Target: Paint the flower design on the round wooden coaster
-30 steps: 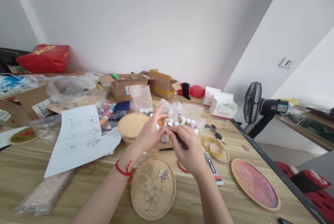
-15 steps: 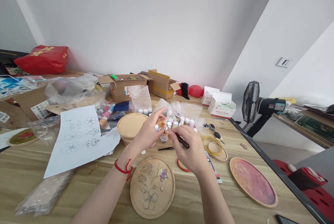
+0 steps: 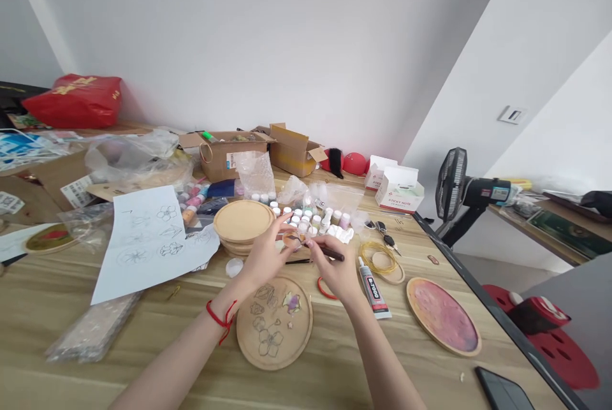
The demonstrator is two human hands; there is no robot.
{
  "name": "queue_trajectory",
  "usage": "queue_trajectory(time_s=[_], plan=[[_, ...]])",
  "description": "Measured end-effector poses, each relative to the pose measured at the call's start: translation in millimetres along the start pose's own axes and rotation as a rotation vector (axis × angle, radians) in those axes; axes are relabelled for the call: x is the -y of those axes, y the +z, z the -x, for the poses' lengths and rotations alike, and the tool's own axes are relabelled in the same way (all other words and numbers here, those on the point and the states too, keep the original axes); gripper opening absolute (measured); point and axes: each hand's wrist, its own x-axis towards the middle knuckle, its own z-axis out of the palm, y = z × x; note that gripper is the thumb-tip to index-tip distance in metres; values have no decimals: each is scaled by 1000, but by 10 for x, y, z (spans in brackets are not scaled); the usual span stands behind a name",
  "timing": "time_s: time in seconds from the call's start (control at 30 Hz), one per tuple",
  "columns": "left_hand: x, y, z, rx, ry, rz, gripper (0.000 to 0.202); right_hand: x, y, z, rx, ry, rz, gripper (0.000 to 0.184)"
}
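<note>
The small round pot (image 3: 291, 239) sits pinched in my left fingers (image 3: 281, 226), lifted off the surface (image 3: 119, 346) and angled inward, apparently so that the tip of the dark-handled brush (image 3: 332, 255), pinched in my right fingers (image 3: 319, 244), can meet it just beside them. Directly below my fingers lies a round wooden plaque (image 3: 248, 333) with flowers drawn on it, within easy reach, while rows of small paint bottles (image 3: 306, 219) stand just beyond.
</note>
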Motion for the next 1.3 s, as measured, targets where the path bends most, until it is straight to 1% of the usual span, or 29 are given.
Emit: queue_trajectory(time_s=[0.07,0.17,0.2,0.23,0.33,0.43,0.5,0.6,0.73,0.87,1.0,1.1,1.17,1.23,1.3], plan=[[119,67,167,-20,8,-37,55,-162,111,148,-25,-15,8,23],[282,150,354,-43,-1,-44,51,-364,287,363,-76,-109,88,19],[326,168,392,-50,-6,-50,50,-415,336,421,-80,-147,119,18],[364,182,417,-53,-1,-55,49,-459,378,469,-113,-184,135,16],[441,200,445,-73,23,-63,50,-547,445,557,-65,-268,146,17],[476,204,447,-79,29,-70,54,-580,439,589,-28,-279,140,17],[487,207,448,-74,26,-76,56,-586,415,592,-32,-266,133,15],[492,212,448,-88,40,-85,52,-589,379,582,-58,-249,136,17],[482,214,448,-89,59,-87,54,-595,357,565,-47,-277,147,15],[468,213,449,-94,88,-87,50,-597,363,559,-76,-294,178,16],[475,213,448,-89,91,-101,53,-595,381,569,-40,-317,160,14],[491,210,447,-93,89,-100,52,-601,394,576,-56,-313,190,16],[500,208,447,-98,87,-92,52,-608,399,575,-40,-322,191,17],[506,208,448,-103,80,-89,53,-614,401,570,-34,-340,179,15],[510,210,449,-112,84,-91,52,-619,401,565,-55,-350,182,15]])
